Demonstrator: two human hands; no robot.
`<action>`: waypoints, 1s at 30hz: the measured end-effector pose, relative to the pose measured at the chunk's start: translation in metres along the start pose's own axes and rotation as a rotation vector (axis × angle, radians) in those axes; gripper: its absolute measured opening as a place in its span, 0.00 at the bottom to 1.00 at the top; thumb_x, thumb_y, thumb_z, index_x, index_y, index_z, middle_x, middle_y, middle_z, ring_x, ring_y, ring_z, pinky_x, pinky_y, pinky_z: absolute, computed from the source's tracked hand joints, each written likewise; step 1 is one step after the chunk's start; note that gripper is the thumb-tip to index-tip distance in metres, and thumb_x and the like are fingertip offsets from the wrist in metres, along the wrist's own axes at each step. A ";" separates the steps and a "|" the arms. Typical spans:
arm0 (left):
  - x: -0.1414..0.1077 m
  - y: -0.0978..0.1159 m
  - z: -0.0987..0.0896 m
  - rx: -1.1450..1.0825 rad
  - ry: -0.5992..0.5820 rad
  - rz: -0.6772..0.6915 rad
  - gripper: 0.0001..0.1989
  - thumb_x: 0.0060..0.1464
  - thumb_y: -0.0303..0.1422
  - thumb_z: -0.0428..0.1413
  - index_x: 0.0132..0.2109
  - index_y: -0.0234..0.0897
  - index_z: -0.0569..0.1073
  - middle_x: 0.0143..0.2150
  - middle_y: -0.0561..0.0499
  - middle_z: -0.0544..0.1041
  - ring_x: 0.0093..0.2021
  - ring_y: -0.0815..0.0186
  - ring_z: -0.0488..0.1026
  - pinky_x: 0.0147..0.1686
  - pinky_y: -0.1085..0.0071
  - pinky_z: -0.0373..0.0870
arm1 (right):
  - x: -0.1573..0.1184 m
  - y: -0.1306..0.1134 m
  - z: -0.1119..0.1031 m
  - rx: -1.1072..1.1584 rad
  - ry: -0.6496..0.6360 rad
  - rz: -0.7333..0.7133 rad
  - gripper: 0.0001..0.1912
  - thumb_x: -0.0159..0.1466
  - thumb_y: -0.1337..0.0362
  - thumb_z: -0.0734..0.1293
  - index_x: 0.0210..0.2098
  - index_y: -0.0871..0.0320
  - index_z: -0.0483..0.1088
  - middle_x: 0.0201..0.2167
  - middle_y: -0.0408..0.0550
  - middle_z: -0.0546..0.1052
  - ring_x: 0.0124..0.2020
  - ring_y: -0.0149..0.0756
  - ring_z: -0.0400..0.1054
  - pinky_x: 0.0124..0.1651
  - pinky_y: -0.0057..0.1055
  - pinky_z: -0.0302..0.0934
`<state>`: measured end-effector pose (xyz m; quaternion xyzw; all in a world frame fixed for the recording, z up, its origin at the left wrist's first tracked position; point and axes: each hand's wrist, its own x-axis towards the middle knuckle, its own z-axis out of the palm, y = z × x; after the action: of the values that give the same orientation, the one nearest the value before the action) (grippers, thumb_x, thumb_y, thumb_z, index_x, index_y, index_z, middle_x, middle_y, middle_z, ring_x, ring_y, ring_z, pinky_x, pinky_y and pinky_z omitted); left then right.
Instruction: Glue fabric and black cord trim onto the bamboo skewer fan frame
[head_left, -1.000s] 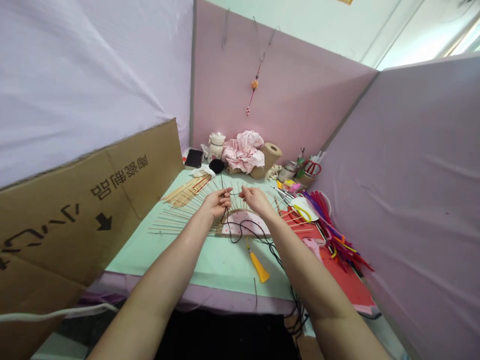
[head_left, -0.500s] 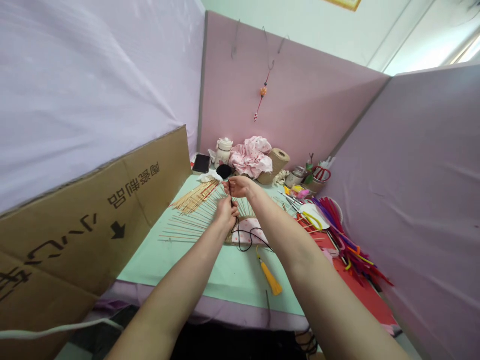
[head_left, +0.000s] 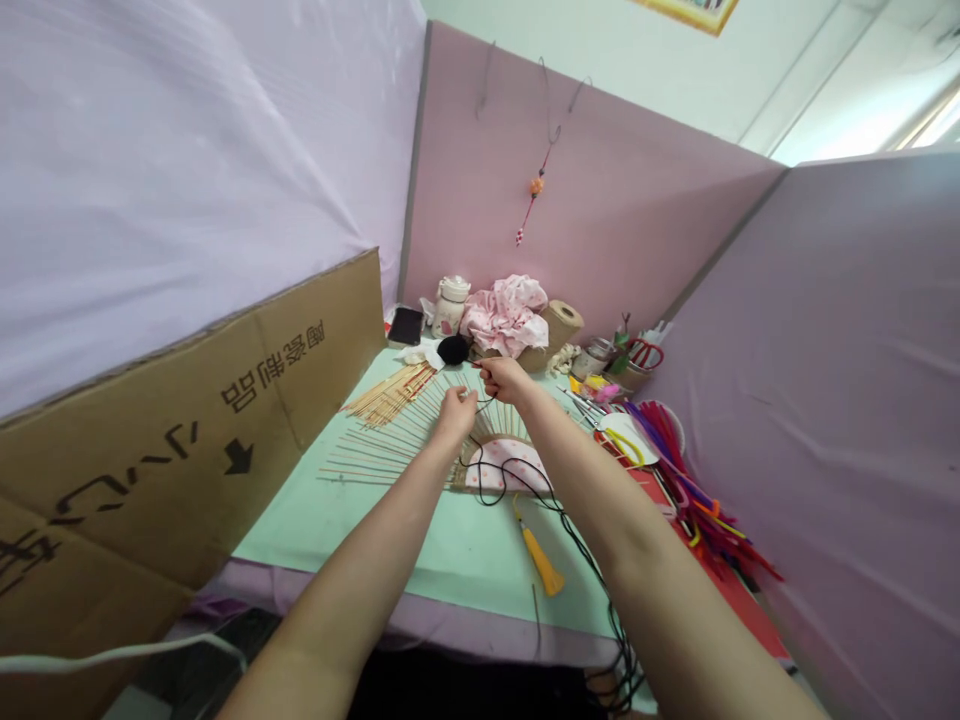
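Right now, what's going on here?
Someone is handling black cord above a fan of thin sticks. The right hand pinches it; the left hand is close by, its grip unclear. The cord loops over the pink cloth and trails over the near table edge. A yellow tassel lies in front of the cloth.

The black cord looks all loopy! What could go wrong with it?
The black cord lies in loose loops across the pink piece, so it might tangle. It could snag on the thin sticks fanning out. Part of it trails over the table edge, so a bump might tug it.
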<state>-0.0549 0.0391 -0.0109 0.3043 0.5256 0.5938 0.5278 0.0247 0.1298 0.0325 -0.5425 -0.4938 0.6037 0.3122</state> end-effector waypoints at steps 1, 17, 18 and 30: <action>0.004 0.000 -0.001 -0.041 0.018 0.011 0.05 0.57 0.30 0.54 0.42 0.36 0.70 0.32 0.51 0.74 0.30 0.70 0.70 0.28 0.76 0.62 | -0.005 0.004 -0.002 -0.016 0.010 -0.022 0.18 0.67 0.57 0.65 0.52 0.60 0.67 0.50 0.51 0.72 0.46 0.38 0.71 0.47 0.41 0.69; 0.015 -0.005 0.003 -0.547 -0.179 -0.314 0.10 0.58 0.23 0.54 0.27 0.30 0.71 0.16 0.56 0.65 0.15 0.78 0.59 0.16 0.83 0.54 | -0.051 0.055 0.003 -0.139 0.100 -0.269 0.35 0.64 0.64 0.63 0.67 0.59 0.47 0.16 0.32 0.65 0.17 0.26 0.58 0.23 0.21 0.52; 0.016 -0.005 0.003 -0.551 -0.194 -0.336 0.10 0.59 0.23 0.53 0.29 0.30 0.72 0.15 0.56 0.64 0.14 0.77 0.58 0.15 0.83 0.54 | -0.053 0.056 0.003 -0.137 0.095 -0.269 0.35 0.64 0.63 0.63 0.67 0.59 0.46 0.16 0.32 0.65 0.17 0.26 0.58 0.23 0.22 0.51; 0.014 0.015 -0.010 -0.671 -0.223 -0.338 0.11 0.62 0.23 0.48 0.30 0.33 0.65 0.21 0.57 0.64 0.15 0.80 0.59 0.15 0.84 0.56 | -0.137 0.072 -0.005 -0.260 -0.058 -0.289 0.40 0.63 0.66 0.61 0.69 0.58 0.39 0.19 0.34 0.71 0.17 0.28 0.59 0.23 0.24 0.54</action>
<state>-0.0728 0.0512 -0.0023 0.0869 0.2845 0.6007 0.7421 0.0707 -0.0172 0.0131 -0.4840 -0.6491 0.4992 0.3087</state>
